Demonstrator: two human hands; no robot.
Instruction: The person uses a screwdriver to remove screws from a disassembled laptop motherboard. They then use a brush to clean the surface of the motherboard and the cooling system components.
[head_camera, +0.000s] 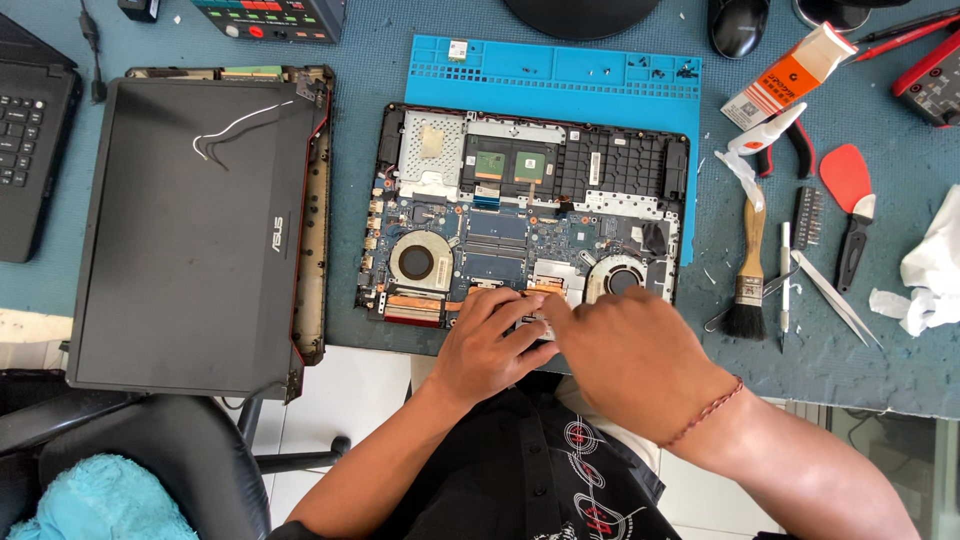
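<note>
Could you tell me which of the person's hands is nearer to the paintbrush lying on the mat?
Right. The right hand lies just left of the paintbrush; the left hand is farther left, beyond it.

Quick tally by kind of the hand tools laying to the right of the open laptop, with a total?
Brush: 1
Tweezers: 1
Red-handled pliers: 1
Red-and-black pry tool: 1
Slim screwdriver: 1
Bit holder strip: 1
Total: 6
Both hands, left hand and right hand, rest on the laptop's near edge, away from these tools.
</note>
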